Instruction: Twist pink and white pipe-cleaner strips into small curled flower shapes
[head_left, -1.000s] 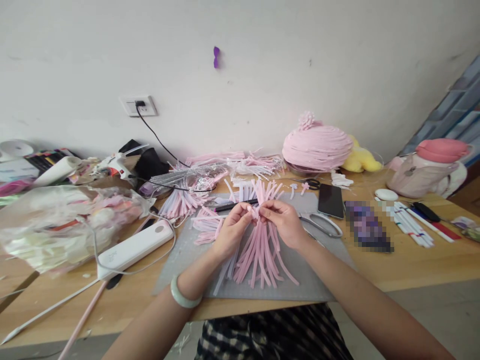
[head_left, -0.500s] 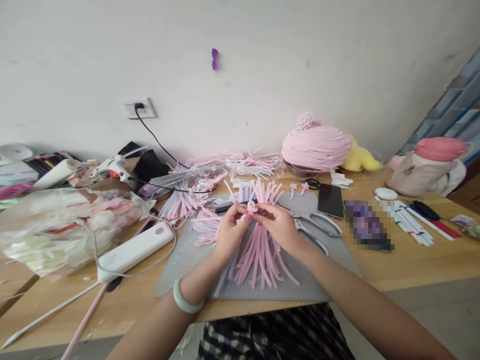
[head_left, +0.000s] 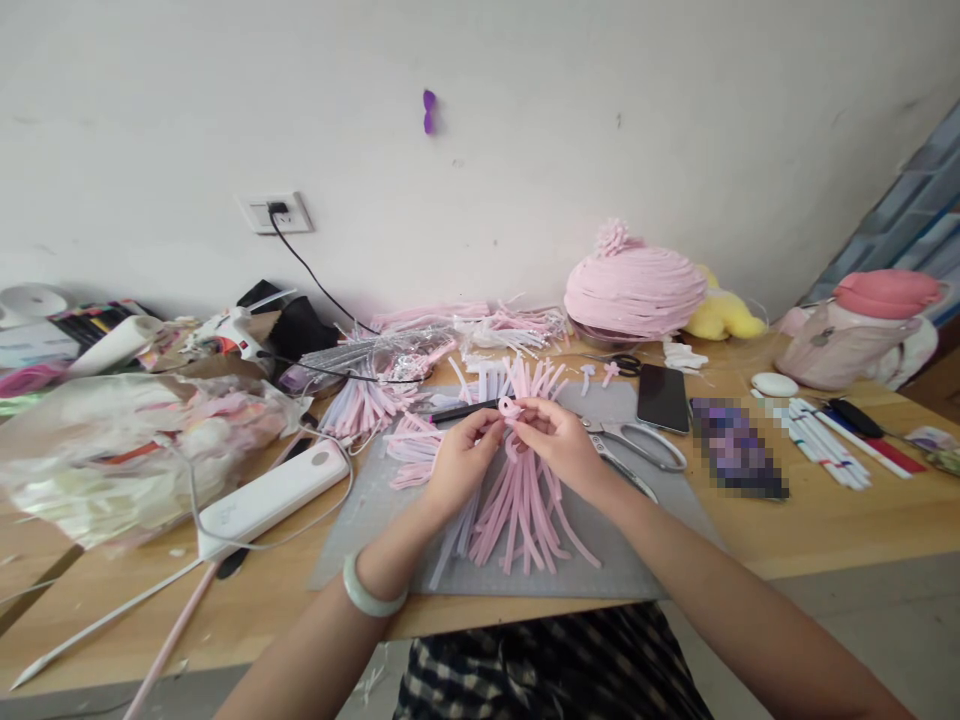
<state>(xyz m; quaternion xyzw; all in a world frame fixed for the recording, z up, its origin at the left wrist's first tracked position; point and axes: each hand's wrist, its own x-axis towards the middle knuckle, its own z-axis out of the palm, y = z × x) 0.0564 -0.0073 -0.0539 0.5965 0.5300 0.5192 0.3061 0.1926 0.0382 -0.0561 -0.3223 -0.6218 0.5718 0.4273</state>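
Pinching a small pink curl [head_left: 510, 408] between them, the left hand [head_left: 466, 458] and right hand [head_left: 559, 448] meet at the centre of a work table. Thumb and forefinger tips nearly close on each side of it; the other fingers are loosely bent. The curl is a soft, plush-looking strip coiled into a ring.

With the curl as the clock's middle, a loose fan of pink fuzzy strips [head_left: 517, 505] spreads below it toward six o'clock, its short ends splaying toward one. The strips lie on a flat, smooth grey mat [head_left: 360, 565].

The left forearm rises from seven o'clock, wearing a smooth pale green bangle [head_left: 367, 590]; the right forearm slants in from between four and five. Both wrists are raised over the mat, palms turned inward.

Shiny metal scissors [head_left: 598, 434] lie just past three o'clock, with a dark flat phone [head_left: 662, 398] at three. Toward two sits a rounded dome wound in pink strands [head_left: 634, 292]; between eight and nine, a long white plastic device [head_left: 274, 500].
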